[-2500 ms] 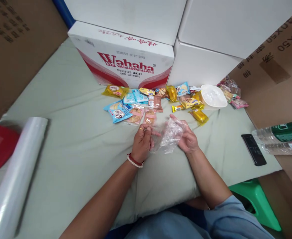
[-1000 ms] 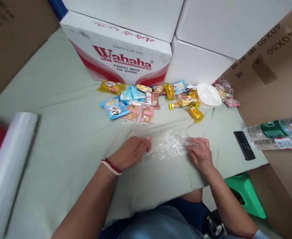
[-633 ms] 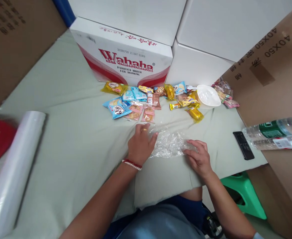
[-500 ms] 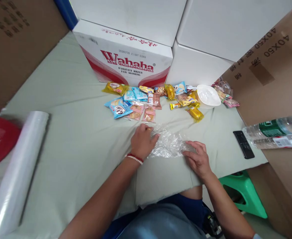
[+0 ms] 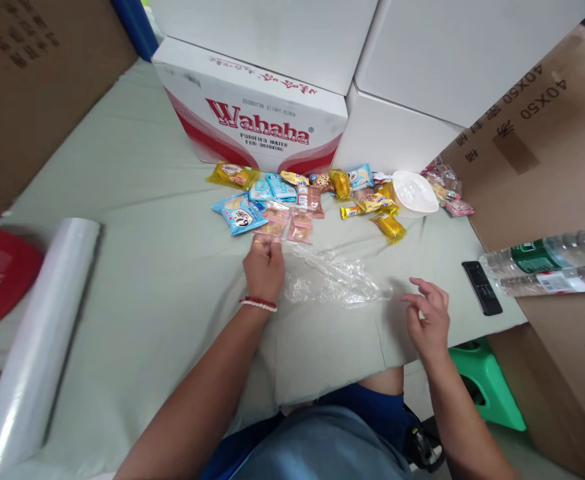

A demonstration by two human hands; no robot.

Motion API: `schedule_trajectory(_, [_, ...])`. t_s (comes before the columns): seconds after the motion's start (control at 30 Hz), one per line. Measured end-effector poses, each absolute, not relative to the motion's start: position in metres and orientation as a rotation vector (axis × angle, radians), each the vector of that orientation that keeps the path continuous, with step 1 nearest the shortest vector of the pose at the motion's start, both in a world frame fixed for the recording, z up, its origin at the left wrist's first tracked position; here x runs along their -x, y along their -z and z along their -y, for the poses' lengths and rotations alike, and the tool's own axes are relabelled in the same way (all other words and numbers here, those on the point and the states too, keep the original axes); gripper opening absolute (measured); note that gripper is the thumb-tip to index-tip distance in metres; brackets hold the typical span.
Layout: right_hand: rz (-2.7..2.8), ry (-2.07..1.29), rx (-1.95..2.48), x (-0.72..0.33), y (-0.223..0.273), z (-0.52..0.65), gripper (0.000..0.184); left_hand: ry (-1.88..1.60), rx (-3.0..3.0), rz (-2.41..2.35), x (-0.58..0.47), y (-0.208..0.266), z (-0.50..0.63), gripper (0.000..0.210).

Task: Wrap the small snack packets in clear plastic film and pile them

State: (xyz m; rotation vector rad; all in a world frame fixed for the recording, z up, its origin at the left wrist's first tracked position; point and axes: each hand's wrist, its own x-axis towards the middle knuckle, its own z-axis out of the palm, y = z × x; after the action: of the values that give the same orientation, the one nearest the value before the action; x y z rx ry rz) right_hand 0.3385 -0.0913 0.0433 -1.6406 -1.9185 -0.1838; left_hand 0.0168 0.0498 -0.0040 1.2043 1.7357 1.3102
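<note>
A crumpled sheet of clear plastic film (image 5: 335, 280) lies on the cloth-covered table in front of me. My left hand (image 5: 265, 267) pinches its upper left corner, pulling that edge up a little. To the right of the film, my right hand (image 5: 427, 313) hovers apart from it, holding nothing, with its fingers spread and half bent. Just beyond my left hand lie small pink-labelled snack packets (image 5: 300, 227) and a blue snack bag (image 5: 240, 213).
Several wrapped snacks (image 5: 377, 202) and a white plastic bowl (image 5: 415, 195) stand before the Wahaha carton (image 5: 257, 113). At left lies a roll of plastic film (image 5: 47, 333) near a red object (image 5: 2, 280). A phone (image 5: 481, 288) and water bottles (image 5: 547, 257) are at right.
My left hand has moved left and slightly up, drawing the film's corner with it. My right hand has let go of the film and shifted right, away from it.
</note>
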Motion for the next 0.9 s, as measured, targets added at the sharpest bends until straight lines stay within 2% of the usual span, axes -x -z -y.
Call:
schedule_trajectory(0.13, [1.903, 0.079, 1.47, -0.302, -0.067, 0.072, 0.025, -1.366, -1.098, -1.544, -0.018, -0.003, -0.049, 0.02])
schedule_trajectory(0.17, [1.939, 0.041, 1.465, -0.293, -0.067, 0.064, 0.031, -1.374, -1.069, -1.481, -0.019, -0.005, -0.049, 0.021])
schedule_trajectory(0.27, [1.976, -0.17, 1.619, -0.281, -0.054, 0.035, 0.061, -1.383, -0.999, -1.329, -0.019, -0.009, -0.049, 0.024])
schedule_trajectory(0.3, [1.98, -0.301, 1.67, -0.283, -0.049, 0.026, 0.06, -1.379, -0.975, -1.299, -0.017, -0.01, -0.049, 0.026])
schedule_trajectory(0.4, [1.966, -0.664, 1.658, -0.297, -0.054, 0.004, 0.03, -1.354, -0.899, -1.268, -0.01, -0.011, -0.052, 0.029])
schedule_trajectory(0.43, [1.947, -0.727, 1.619, -0.302, -0.062, -0.002, 0.025, -1.336, -0.883, -1.271, -0.007, -0.011, -0.053, 0.03])
schedule_trajectory(0.57, [1.829, -0.886, 1.551, -0.315, -0.1, -0.033, 0.028, -1.207, -0.921, -1.34, 0.001, -0.009, -0.057, 0.027])
schedule_trajectory(0.63, [1.746, -0.982, 1.574, -0.315, -0.104, -0.059, 0.031, -1.155, -1.024, -1.439, 0.002, -0.007, -0.057, 0.024])
schedule_trajectory(0.7, [1.679, -0.973, 1.643, -0.312, -0.094, -0.088, 0.029, -1.115, -1.177, -1.619, 0.002, -0.005, -0.057, 0.021])
schedule_trajectory(0.8, [1.678, -0.717, 1.806, -0.303, -0.071, -0.122, 0.02, -1.08, -1.344, -1.938, 0.001, -0.005, -0.054, 0.014])
schedule_trajectory(0.9, [1.702, -0.366, 1.765, -0.286, -0.065, -0.123, 0.02, -1.164, -1.57, -2.05, 0.002, -0.01, -0.049, 0.037])
